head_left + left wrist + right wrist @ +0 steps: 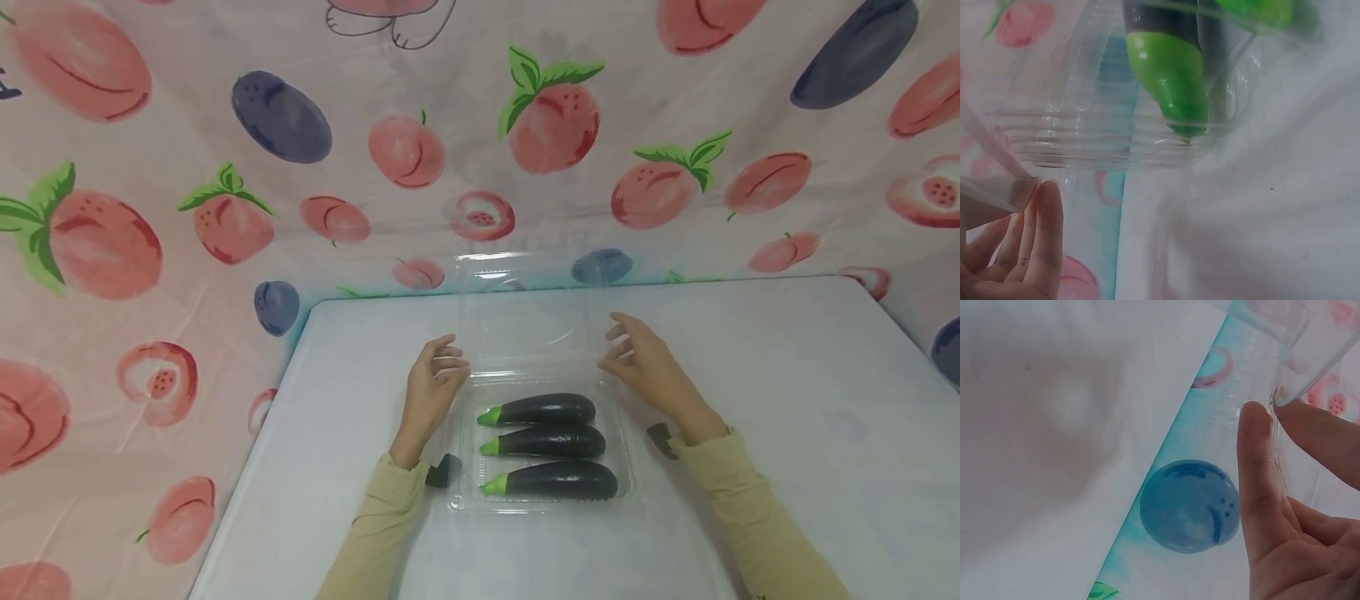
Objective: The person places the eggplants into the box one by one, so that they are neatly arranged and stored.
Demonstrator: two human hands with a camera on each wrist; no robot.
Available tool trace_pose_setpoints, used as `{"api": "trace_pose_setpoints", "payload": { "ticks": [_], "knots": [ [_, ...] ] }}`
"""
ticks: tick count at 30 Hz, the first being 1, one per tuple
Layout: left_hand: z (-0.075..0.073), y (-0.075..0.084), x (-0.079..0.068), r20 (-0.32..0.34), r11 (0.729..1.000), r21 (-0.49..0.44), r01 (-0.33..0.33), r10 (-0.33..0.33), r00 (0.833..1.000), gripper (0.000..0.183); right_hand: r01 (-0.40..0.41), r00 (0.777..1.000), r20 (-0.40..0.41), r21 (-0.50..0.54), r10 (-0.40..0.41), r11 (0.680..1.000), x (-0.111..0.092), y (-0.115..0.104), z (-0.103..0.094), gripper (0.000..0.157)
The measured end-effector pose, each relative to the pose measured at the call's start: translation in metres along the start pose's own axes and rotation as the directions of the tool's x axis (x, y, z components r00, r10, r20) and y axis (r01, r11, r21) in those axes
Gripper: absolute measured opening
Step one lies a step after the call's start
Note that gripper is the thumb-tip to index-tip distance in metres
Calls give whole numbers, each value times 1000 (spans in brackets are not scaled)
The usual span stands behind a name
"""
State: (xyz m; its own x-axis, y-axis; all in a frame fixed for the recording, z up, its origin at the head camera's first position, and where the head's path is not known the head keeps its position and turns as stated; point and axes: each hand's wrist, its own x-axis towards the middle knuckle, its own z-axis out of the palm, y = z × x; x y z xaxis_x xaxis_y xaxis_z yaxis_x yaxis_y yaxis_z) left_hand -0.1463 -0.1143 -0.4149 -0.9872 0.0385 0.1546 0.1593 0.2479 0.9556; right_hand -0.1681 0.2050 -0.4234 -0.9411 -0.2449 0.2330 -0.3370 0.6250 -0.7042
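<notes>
A clear plastic clamshell container [540, 507] rests on the white table with its lid [525, 333] raised toward the back. Three dark eggplants [558, 481] with green stem ends lie side by side in its base, stems toward the left. At the lid's left edge near the hinge, my left hand [431, 379] pinches the plastic; its fingertips [1049, 197] show at the edge in the left wrist view. My right hand [648, 367] pinches the opposite edge between thumb and index finger, as the right wrist view shows.
The white table [810, 467] extends on both sides of the container. A pink cloth [420, 75] printed with peaches and dark blue fruit hangs behind the table and at its left. Small dark devices [444, 472] sit at both wrists.
</notes>
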Motion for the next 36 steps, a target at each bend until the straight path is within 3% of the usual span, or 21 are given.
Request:
{"api": "trace_pose_setpoints", "payload": {
  "ticks": [11,19,27,36],
  "knots": [
    [-2,-3,0,-26,998,-44,-40,39,999,47,-27,1000,-4,46,27,999,-2,-1,-2,63],
    [-2,-9,2,-39,994,-97,-51,48,998,46,-48,999,-18,90,49,995,-4,0,-5,50],
    [-4,-12,1,-39,992,-113,-51,47,998,41,3,997,-79,61,2,998,-4,2,-5,37],
    [-8,-10,1,-35,992,-107,-62,58,998,35,29,994,-106,132,-14,991,-5,1,-6,23]
  ]
}}
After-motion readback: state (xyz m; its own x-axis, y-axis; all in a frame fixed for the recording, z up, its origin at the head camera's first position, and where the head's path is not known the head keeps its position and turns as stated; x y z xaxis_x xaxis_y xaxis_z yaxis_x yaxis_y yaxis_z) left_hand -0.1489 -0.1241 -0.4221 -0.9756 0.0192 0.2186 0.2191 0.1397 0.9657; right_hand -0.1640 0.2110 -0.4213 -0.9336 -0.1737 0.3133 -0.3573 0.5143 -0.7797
